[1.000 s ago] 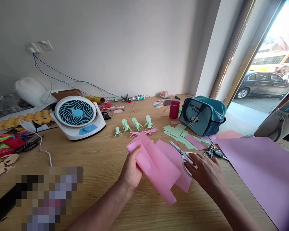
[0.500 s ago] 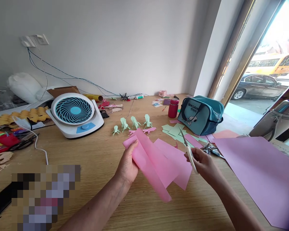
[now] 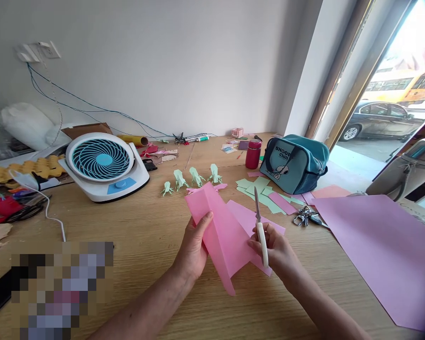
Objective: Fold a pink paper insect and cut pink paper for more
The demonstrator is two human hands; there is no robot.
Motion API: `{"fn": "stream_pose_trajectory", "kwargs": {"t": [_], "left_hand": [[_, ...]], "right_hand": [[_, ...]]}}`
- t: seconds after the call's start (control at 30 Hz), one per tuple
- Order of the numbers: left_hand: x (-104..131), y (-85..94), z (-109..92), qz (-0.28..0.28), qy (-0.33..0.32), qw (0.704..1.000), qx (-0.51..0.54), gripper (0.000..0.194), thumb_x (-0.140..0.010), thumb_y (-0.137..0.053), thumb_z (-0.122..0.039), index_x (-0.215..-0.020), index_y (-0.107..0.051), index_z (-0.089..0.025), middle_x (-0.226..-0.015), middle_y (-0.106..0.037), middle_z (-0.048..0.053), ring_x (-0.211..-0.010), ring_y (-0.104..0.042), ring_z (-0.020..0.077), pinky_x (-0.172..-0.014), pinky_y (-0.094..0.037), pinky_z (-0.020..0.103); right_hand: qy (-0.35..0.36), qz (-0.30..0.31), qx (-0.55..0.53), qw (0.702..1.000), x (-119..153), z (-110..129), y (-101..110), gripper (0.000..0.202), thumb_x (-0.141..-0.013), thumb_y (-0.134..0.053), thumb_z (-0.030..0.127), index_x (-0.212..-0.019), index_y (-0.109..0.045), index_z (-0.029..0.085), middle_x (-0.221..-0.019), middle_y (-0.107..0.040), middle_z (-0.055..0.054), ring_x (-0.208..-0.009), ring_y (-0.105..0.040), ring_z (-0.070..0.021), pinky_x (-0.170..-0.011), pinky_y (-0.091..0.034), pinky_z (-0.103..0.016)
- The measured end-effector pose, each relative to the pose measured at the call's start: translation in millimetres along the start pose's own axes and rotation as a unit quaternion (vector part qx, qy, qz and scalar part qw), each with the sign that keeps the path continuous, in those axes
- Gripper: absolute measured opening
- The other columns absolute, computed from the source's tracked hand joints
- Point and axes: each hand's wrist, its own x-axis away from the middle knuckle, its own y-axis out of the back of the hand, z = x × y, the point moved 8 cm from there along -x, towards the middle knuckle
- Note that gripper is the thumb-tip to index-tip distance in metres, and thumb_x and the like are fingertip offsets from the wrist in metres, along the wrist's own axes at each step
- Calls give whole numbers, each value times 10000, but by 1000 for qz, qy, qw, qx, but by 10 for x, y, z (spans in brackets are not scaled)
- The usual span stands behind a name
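Note:
A creased pink paper sheet (image 3: 221,226) is pinched in my left hand (image 3: 197,243), thumb on top, above the table's middle. My right hand (image 3: 274,248) is closed on white-handled scissors (image 3: 262,243), whose blades point up and look closed. The fingers of that hand are at the right edge of the pink sheet. Another pink piece (image 3: 242,215) lies partly hidden behind it. Just beyond stand several green folded paper figures (image 3: 196,176) and a pink one (image 3: 220,187).
Green paper pieces (image 3: 257,189), keys (image 3: 304,216), a blue bag (image 3: 293,163) and a red bottle (image 3: 253,154) are beyond my right hand. A large pink sheet (image 3: 378,259) covers the right side. A white fan (image 3: 106,165) stands at left.
My right hand with the scissors has moved left to the held sheet. The sheet has turned more upright in my left hand, its lower end shifting left. The view has shifted slightly.

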Motion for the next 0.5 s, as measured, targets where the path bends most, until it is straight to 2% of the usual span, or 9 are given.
{"fn": "stream_pose_trajectory", "kwargs": {"t": [0.13,0.2,0.33,0.5], "left_hand": [[128,-158,179,61,29,997,-26,540,-695,-819,-340,-1182,-636,-197,-1083,-725,91,-981,-667,256,-831,-512,328],[170,-177,263,69,33,996,-52,534,-675,-833,-306,-1157,-633,-194,-1075,-723,97,-986,-660,257,-828,-514,328],[155,-20,374,7,13,992,-127,430,-629,-858,-270,-1002,-670,-170,-947,-736,72,-867,-658,213,-790,-515,302],[71,126,402,-34,9,991,-127,326,-606,-868,-296,-833,-690,-144,-769,-724,45,-716,-643,190,-697,-508,303]], "right_hand": [[-15,-32,-50,998,22,62,10,452,-615,-819,465,-877,-531,234,-701,-572,26,-630,-520,-159,-579,-400,-286],[-13,-42,-66,997,32,86,16,472,-594,-836,457,-878,-530,236,-699,-578,22,-639,-530,-166,-584,-413,-290],[2,-36,-45,998,54,78,-9,447,-634,-817,466,-888,-529,238,-717,-579,18,-651,-528,-169,-600,-417,-297],[49,-1,22,999,87,81,-60,320,-775,-726,432,-941,-528,244,-797,-583,5,-735,-519,-175,-663,-425,-310]]}}
